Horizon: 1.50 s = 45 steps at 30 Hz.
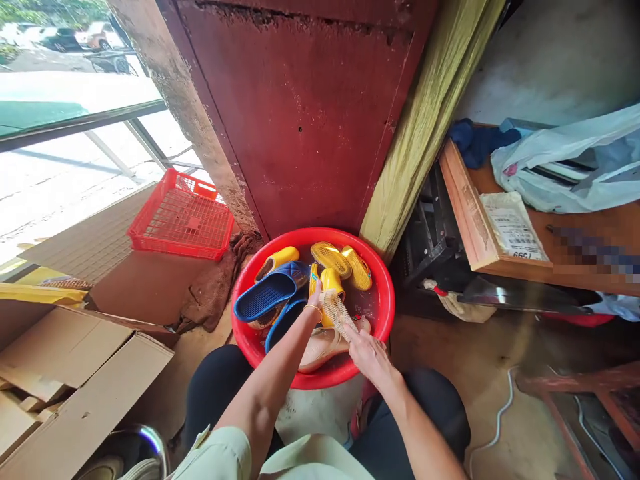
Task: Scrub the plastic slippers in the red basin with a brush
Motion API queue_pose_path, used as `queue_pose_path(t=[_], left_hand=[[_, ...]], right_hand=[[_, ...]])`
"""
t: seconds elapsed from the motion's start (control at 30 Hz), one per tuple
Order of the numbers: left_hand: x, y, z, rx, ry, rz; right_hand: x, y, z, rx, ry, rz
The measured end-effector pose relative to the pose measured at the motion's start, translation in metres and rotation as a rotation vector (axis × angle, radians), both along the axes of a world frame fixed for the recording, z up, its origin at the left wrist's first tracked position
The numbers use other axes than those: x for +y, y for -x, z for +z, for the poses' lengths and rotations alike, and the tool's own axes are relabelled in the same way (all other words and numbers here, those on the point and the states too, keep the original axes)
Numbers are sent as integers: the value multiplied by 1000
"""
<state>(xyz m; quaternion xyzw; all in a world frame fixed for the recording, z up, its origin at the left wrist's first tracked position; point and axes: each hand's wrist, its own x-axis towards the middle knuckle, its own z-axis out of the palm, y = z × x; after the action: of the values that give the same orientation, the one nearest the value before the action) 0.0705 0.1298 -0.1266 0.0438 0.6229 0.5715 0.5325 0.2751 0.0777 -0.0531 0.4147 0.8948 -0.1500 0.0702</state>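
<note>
1. Right hand [369, 352]: closed around a brush [338, 315], one end over a yellow shoe [331, 280].
2. Left hand [315, 305]: fingers curled, gripping that shoe's side.
3. Red basin [315, 381]: before me, holding the yellow shoe, blue slippers [265, 297] and water.

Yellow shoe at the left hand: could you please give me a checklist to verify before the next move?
1. Left hand on the yellow shoe: ok.
2. Right hand gripping the brush: ok.
3. Brush pressed against the shoe: cannot tell; they overlap in this view.
4. Left wrist bare: not ok, it wears a bracelet.
5. Blue slipper clear of the red basin's rim in view: not ok, it overlaps it.
</note>
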Motion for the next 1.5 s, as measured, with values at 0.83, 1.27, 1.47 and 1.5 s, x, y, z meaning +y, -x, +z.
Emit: queue_pose_path(t=[0.83, 1.27, 1.47, 1.5], left_hand=[[-57, 138, 103, 797, -7, -241], [-71, 138, 84, 1417, 294, -242], [-84, 143, 41, 1322, 344, -388], [-86, 149, 37, 1303, 337, -409]], right_hand=[[53, -22, 6, 218, 91, -355], [63, -22, -4, 314, 113, -489], [56, -20, 6, 270, 200, -366], [55, -20, 7, 250, 215, -313]])
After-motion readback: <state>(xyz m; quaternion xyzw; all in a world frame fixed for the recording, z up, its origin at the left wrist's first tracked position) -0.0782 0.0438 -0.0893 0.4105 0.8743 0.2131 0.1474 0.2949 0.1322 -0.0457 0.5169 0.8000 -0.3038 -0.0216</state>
